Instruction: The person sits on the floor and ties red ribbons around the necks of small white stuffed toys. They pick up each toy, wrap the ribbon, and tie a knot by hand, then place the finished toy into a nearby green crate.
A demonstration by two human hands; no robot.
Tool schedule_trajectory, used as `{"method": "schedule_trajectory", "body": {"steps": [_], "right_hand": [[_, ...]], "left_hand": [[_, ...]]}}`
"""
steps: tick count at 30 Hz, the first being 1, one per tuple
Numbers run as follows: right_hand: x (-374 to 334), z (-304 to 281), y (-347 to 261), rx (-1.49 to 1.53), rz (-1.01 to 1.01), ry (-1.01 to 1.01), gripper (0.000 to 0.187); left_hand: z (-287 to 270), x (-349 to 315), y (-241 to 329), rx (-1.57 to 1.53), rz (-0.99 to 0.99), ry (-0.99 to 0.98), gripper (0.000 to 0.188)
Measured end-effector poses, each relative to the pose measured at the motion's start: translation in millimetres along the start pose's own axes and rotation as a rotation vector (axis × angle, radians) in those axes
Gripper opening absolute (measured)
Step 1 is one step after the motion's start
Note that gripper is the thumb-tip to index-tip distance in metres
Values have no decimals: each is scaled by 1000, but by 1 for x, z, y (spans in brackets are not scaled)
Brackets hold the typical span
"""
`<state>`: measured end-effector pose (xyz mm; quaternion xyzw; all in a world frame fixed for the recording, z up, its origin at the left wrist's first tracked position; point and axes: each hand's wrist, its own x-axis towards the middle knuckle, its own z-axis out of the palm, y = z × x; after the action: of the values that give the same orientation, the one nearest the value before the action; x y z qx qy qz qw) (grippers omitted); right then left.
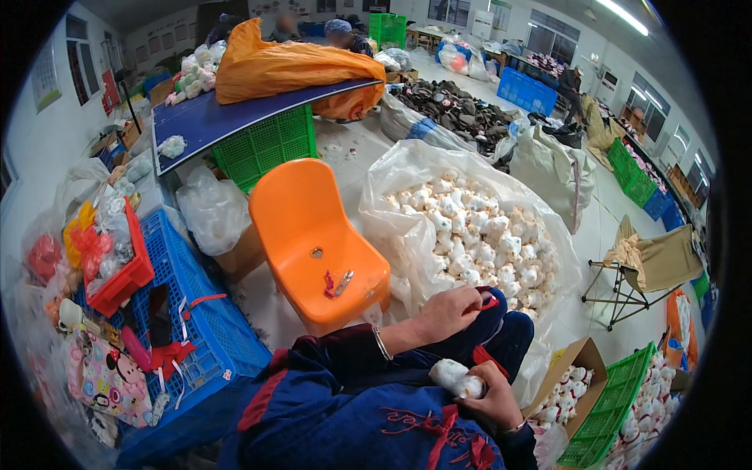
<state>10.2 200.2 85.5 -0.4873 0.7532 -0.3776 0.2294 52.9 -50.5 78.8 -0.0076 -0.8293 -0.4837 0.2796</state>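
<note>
Here, a white plush toy (pixel 458 379) in the closed right hand (pixel 493 395), left hand (pixel 448 309) fisted above.

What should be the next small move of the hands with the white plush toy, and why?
Probably bring the left hand, now resting on the knee, over to the white plush toy that the right hand holds alone in the lap. The big clear bag of similar toys lies just ahead.

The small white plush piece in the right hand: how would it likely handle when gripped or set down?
The white plush piece looks fuzzy and rounded, so probably soft and light, yielding under the right hand. Its fabric surface suggests little slip. Being rounded, it might roll slightly if put down.
</note>
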Motion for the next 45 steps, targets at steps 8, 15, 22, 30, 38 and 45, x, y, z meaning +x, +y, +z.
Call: {"method": "schedule_trajectory", "body": {"steps": [8,15,22,30,38,45], "right_hand": [[4,10,14,148,118,312,50],[8,10,10,193,194,522,43],[12,4,-1,267,187,446,28],[35,-40,15,299,-66,508,26],[49,-52,41,591,164,-1,36],[41,-38,58,433,250,173,19]], "left_hand": [[34,-35,12,187,29,-497,16],[38,-36,13,11,56,-591,29],[46,-47,14,-46,-47,-514,49],[43,-27,-1,-690,-264,-541,40],[25,-12,-4,-587,-435,-550,40],[41,-14,-26,-668,-567,-539,41]]}}
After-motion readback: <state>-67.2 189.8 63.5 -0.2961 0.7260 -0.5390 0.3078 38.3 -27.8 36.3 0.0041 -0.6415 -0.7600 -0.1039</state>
